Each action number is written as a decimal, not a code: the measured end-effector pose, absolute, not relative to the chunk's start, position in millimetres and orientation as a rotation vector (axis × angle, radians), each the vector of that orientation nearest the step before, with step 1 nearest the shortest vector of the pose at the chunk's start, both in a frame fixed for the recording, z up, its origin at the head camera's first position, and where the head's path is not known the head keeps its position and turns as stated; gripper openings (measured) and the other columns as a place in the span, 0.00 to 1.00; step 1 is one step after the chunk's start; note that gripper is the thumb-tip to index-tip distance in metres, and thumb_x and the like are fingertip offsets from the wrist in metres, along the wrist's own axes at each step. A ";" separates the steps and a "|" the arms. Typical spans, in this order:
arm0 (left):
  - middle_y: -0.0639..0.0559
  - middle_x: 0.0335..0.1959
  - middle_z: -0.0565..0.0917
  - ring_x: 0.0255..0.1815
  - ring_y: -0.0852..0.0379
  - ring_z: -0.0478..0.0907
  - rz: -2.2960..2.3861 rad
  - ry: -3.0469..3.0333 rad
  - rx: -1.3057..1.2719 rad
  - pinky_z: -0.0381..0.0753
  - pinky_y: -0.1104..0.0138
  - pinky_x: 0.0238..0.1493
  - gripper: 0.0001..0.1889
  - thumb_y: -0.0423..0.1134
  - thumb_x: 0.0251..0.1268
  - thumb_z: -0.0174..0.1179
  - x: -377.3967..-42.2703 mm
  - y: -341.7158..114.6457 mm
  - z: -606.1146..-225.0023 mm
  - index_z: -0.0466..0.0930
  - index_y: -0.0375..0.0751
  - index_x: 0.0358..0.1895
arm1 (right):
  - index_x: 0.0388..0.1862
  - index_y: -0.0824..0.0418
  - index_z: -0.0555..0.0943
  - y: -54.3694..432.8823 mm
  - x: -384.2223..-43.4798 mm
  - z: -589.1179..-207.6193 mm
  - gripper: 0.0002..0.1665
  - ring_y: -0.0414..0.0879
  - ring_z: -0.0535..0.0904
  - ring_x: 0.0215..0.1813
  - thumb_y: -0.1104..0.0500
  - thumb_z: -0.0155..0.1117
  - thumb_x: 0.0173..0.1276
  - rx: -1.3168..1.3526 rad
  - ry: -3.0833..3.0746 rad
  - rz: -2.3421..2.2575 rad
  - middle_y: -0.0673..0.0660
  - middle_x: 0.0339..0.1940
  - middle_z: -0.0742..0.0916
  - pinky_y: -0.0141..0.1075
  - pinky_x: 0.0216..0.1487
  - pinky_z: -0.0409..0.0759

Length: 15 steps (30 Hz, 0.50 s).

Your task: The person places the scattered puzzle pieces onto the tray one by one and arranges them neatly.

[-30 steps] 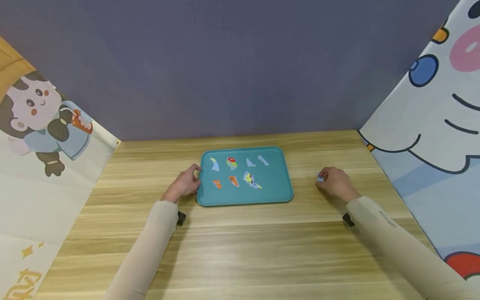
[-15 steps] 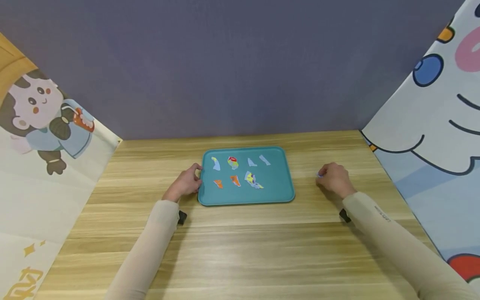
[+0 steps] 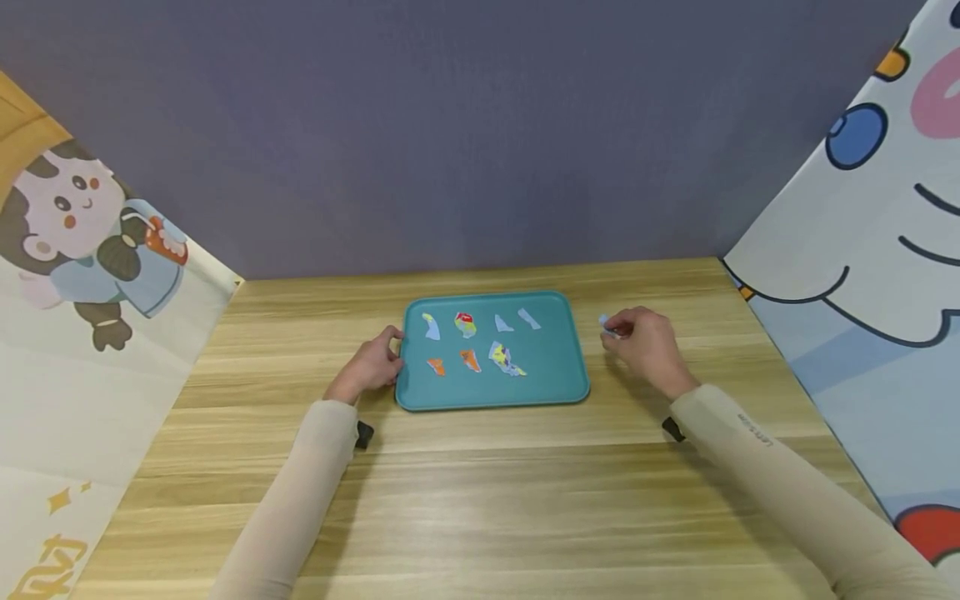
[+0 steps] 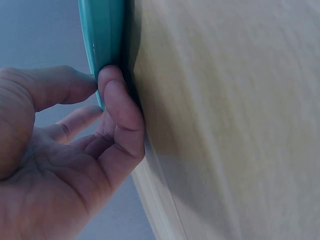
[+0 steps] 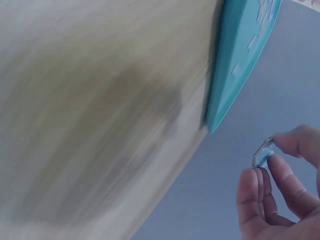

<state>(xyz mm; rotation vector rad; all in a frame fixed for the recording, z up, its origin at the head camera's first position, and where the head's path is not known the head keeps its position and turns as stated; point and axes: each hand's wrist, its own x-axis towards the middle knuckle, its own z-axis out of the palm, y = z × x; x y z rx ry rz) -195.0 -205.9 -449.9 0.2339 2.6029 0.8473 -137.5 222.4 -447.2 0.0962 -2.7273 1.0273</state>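
A teal tray [image 3: 551, 360] lies on the wooden table. Flat, irregular pieces rest in it in two rows: pale blue ones, two orange ones, a red-and-yellow piece [image 3: 465, 325] and a larger blue-and-yellow piece [image 3: 507, 359]. My left hand [image 3: 366, 367] grips the tray's left rim; in the left wrist view, the thumb [image 4: 75, 86] and a curled finger meet at the rim. Just beyond the right rim, my right hand [image 3: 647, 346] pinches a small pale-blue piece [image 5: 263, 154] between thumb and fingers. The right wrist view shows it tilted, above the table.
A plain grey-blue wall [image 3: 480, 142] rises behind the wooden table [image 3: 487, 500]. Cartoon-printed panels stand at the left [image 3: 82, 250] and right [image 3: 862, 233]. Bare wood shows in front of the tray.
My right hand has moved left and slightly away from me, carrying the pale-blue piece closer to the tray. The left hand keeps its place at the rim.
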 end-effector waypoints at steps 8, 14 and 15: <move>0.42 0.33 0.79 0.25 0.53 0.78 0.841 2.603 0.224 0.77 0.65 0.27 0.25 0.29 0.66 0.51 -194.3 -206.7 -449.8 0.58 0.39 0.65 | 0.37 0.65 0.85 186.2 -141.3 -448.3 0.10 0.49 0.77 0.35 0.62 0.68 0.56 0.266 -2.843 1.051 0.58 0.34 0.83 0.41 0.37 0.76; 0.41 0.34 0.80 0.25 0.53 0.79 0.835 2.600 0.232 0.78 0.64 0.28 0.25 0.30 0.66 0.51 -195.9 -204.6 -450.8 0.58 0.39 0.66 | 0.39 0.66 0.85 158.1 -152.9 -454.8 0.12 0.48 0.78 0.37 0.61 0.69 0.57 0.298 -2.999 1.035 0.57 0.35 0.85 0.41 0.38 0.78; 0.41 0.34 0.80 0.25 0.53 0.79 0.834 2.600 0.232 0.78 0.64 0.28 0.25 0.30 0.66 0.51 -196.0 -204.1 -450.9 0.58 0.39 0.66 | 0.38 0.66 0.85 154.8 -155.1 -456.5 0.11 0.48 0.78 0.37 0.61 0.69 0.57 0.294 -3.019 1.016 0.57 0.34 0.85 0.41 0.38 0.78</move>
